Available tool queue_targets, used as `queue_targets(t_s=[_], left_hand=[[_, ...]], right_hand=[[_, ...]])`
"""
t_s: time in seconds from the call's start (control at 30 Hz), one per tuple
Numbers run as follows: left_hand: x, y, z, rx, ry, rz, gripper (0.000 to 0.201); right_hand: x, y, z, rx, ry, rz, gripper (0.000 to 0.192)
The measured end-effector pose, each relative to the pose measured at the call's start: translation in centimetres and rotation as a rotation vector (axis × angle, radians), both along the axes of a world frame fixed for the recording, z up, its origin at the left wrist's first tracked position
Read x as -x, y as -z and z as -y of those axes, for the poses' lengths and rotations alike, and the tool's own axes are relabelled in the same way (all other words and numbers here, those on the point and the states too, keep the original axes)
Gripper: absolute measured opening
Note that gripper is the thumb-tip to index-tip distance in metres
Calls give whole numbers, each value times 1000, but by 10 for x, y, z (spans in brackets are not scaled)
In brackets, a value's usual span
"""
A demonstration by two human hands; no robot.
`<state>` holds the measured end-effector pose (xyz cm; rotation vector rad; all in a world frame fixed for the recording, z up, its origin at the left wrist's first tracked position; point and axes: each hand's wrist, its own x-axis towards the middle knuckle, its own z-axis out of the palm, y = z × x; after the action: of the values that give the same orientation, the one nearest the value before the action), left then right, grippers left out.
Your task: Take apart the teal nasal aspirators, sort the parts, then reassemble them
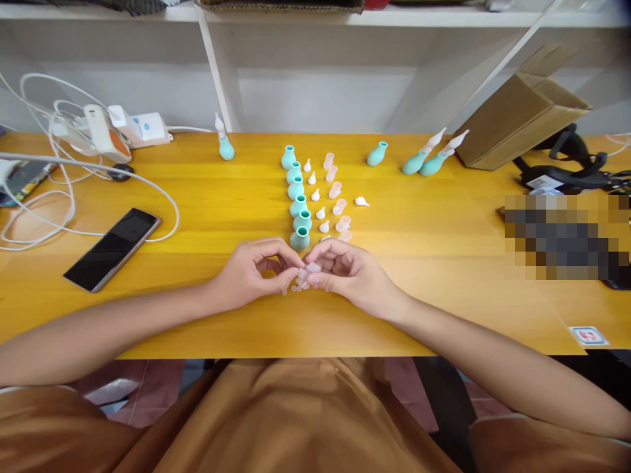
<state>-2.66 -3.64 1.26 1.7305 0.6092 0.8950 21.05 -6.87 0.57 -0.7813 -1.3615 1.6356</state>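
My left hand (256, 274) and my right hand (352, 276) meet near the table's front edge, both closed in a pinch. Between the fingertips of my right hand is a small translucent plastic piece (313, 267). My left fingertips press on small clear bits beside it; their exact kind is too small to make out. Several tiny clear pieces (297, 288) lie just below the fingers. Behind my hands stands a column of open turquoise squeeze bulbs (300, 238). Right of it run a column of small white tips (321, 213) and one of translucent pinkish connectors (339, 207).
A bulb with nozzle (226, 148) stands back left; two more (422, 157) lie back right near a single turquoise bulb (377, 154). A loose white tip (361, 201) lies apart. A phone (113, 249), white cables (73, 197) and a cardboard box (522, 118) flank the workspace.
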Motion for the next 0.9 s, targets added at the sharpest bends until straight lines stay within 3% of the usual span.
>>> queue_targets(t_s=[0.4, 0.63, 0.9], left_hand=[[3, 0, -4, -4, 21, 8, 10], [5, 3, -17, 303, 178, 32, 25], [3, 1, -20, 406, 221, 12, 30]], right_hand=[[-4, 8, -3, -83, 25, 8, 28], [-5, 6, 0, -167, 27, 80, 24], [-6, 1, 2, -247, 17, 139, 18]])
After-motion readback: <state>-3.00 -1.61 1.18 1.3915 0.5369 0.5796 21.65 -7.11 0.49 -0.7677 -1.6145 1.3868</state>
